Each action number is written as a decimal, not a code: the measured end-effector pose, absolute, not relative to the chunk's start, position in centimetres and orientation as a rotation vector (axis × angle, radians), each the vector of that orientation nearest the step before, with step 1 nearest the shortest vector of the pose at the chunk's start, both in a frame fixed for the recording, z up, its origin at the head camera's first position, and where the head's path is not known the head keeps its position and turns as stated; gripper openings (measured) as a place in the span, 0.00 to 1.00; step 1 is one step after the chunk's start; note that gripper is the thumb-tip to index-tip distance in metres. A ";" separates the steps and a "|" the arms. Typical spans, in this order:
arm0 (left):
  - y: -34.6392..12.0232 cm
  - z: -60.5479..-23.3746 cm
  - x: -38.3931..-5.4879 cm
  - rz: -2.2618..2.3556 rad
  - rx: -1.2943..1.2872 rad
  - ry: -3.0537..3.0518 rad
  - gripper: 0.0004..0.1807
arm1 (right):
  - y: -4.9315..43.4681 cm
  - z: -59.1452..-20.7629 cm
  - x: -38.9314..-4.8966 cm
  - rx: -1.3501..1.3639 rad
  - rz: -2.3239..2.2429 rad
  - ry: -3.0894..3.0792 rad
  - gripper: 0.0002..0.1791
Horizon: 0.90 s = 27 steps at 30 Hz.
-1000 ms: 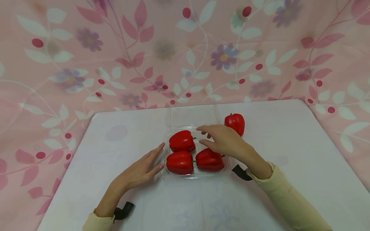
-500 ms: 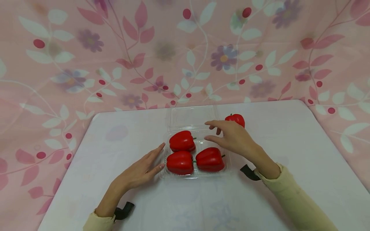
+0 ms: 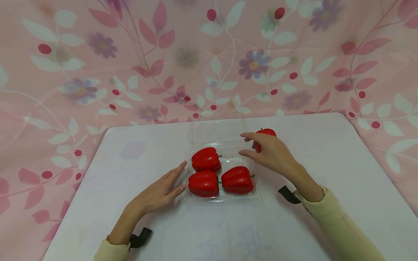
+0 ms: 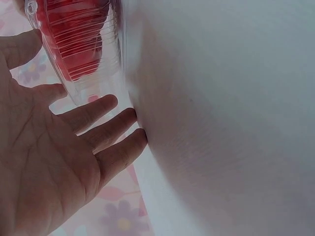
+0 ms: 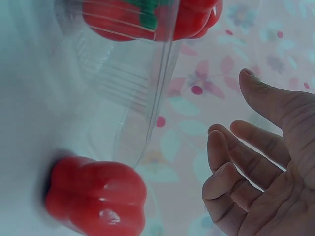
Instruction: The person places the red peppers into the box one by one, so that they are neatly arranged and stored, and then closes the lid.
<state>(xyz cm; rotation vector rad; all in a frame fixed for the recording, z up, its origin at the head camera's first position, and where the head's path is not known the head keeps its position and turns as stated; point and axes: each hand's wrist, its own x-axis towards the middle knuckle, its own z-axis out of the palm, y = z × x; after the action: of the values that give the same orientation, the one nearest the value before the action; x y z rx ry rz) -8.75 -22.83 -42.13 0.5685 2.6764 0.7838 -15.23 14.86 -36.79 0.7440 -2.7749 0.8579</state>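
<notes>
Three red bell peppers with green stems lie in a clear plastic clamshell box: a back-left pepper, a front-left pepper and a front-right pepper. The box's back-right part holds no pepper. My left hand is at the box's left side, its fingers spread and thumb by the wall. Above the table near the box's right back corner hovers my right hand, empty, fingers loosely bent. It partly hides a fourth pepper outside the box; the right wrist view shows this loose pepper apart from the fingers.
The box's clear lid is folded back flat toward the rear of the white table. Behind the table's far edge hangs a pink floral cloth.
My right hand has moved right and slightly back, away from over the box toward the loose pepper, uncovering the front-right pepper. My left hand and the peppers have stayed put.
</notes>
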 end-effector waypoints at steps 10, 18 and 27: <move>-22.9 -42.1 -8.8 0.768 0.563 2.675 0.43 | 16.2 -37.3 -15.8 0.720 0.895 -2.776 0.31; -22.9 -42.1 -8.9 0.765 0.573 2.676 0.42 | 17.1 -37.7 -16.4 0.674 0.888 -2.784 0.31; -22.9 -42.2 -8.8 0.775 0.580 2.681 0.42 | 18.2 -38.1 -17.0 0.625 0.926 -2.820 0.30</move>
<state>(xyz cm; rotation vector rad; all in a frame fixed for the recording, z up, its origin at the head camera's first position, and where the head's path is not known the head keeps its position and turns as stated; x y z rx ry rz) -8.83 -22.94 -42.21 0.5798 2.6813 0.7752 -17.00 18.25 -38.05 0.6249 -2.8195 0.9264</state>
